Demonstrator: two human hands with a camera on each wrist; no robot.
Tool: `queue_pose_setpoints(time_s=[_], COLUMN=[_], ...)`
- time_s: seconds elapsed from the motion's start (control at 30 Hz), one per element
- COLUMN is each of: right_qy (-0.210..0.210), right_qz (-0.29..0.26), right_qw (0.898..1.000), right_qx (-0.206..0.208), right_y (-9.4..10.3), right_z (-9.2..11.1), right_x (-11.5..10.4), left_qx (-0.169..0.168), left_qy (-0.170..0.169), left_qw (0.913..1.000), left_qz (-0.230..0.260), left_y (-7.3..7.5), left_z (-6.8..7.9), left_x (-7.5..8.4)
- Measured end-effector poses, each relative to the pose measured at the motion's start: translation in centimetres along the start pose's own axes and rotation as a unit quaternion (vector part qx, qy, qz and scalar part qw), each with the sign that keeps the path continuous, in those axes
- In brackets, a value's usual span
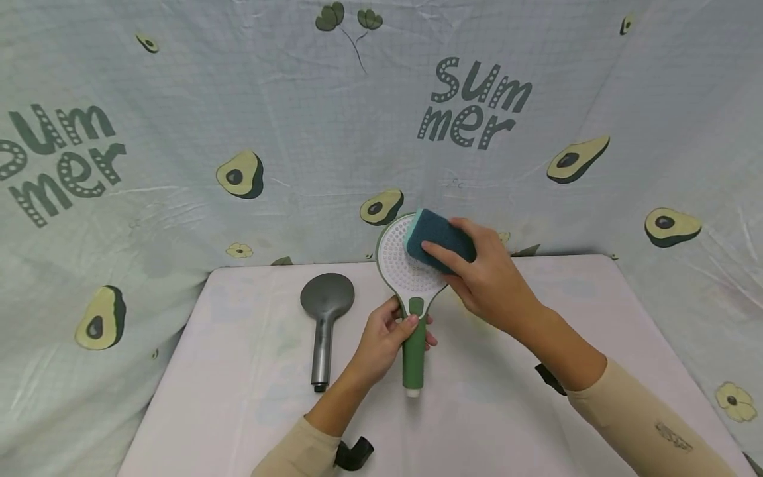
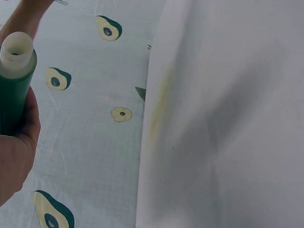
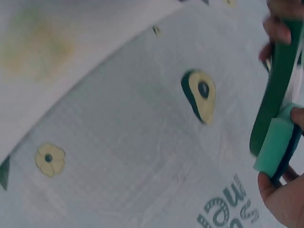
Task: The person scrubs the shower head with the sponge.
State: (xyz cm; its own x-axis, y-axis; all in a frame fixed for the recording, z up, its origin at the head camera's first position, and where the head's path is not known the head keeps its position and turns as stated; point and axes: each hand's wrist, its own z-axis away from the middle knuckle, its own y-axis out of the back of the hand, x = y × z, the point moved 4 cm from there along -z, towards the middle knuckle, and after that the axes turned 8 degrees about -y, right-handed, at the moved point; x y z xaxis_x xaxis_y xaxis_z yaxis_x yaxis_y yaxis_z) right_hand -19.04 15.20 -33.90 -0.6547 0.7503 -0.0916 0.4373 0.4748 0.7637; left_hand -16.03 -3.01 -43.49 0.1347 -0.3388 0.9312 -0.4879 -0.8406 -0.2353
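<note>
A green shower head (image 1: pixel 413 278) with a white nozzle face is held upright above the table. My left hand (image 1: pixel 384 334) grips its green handle just below the head, thumb across the front. In my right hand (image 1: pixel 491 285) is a sponge (image 1: pixel 444 240), dark teal on one side and light turquoise on the other, held against the right part of the nozzle face. The right wrist view shows the sponge's turquoise side (image 3: pixel 275 145) against the shower head's edge. The handle's white threaded end (image 2: pixel 17 52) faces the left wrist camera.
A grey shower head (image 1: pixel 327 318) lies on the white-covered table (image 1: pixel 238 371), left of my left hand. A black elbow-shaped piece (image 1: pixel 356 455) lies by the left sleeve. Another black object (image 1: pixel 550 379) is partly hidden under the right forearm. A printed avocado cloth (image 1: pixel 298 132) hangs behind.
</note>
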Motion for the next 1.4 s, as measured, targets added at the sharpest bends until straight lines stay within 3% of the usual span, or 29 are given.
queue_pose_setpoints(time_s=[0.27,0.4,0.57,0.73,0.93,1.03,1.2,1.4], right_qy=[-0.006,-0.012,-0.018,-0.052,-0.087,-0.073,-0.011,0.012], right_qz=[-0.009,-0.008,0.014,0.040,-0.007,-0.043,-0.094,-0.125], right_qw=[1.000,1.000,1.000,0.998,0.996,0.996,0.995,0.992], right_qx=[-0.013,-0.017,0.009,0.015,0.006,0.007,0.007,0.029], right_y=[-2.1,-2.2,-1.5,-0.3,0.0,-0.7,-2.6,-3.7], right_z=[3.6,4.1,2.6,0.1,-1.1,-0.3,2.1,3.7], right_x=[-3.1,-3.2,-1.8,-0.1,0.5,-0.4,-2.2,-2.5], left_qx=[0.036,0.035,0.017,0.020,0.026,0.024,0.022,0.001], left_qy=[-0.027,-0.027,-0.017,-0.010,-0.004,-0.001,-0.002,-0.019], left_qw=[0.9988,0.9985,0.9993,0.9994,0.9983,0.9956,0.9884,0.9870], left_qz=[0.017,0.032,0.027,0.027,0.052,0.090,0.150,0.160], left_y=[0.1,-0.1,-0.3,-0.3,-0.2,-0.3,0.0,0.4], left_z=[-0.6,-0.7,-0.6,-0.4,-0.3,-0.4,-0.5,-0.4], left_x=[0.3,0.3,0.3,0.2,0.2,0.2,0.2,0.1])
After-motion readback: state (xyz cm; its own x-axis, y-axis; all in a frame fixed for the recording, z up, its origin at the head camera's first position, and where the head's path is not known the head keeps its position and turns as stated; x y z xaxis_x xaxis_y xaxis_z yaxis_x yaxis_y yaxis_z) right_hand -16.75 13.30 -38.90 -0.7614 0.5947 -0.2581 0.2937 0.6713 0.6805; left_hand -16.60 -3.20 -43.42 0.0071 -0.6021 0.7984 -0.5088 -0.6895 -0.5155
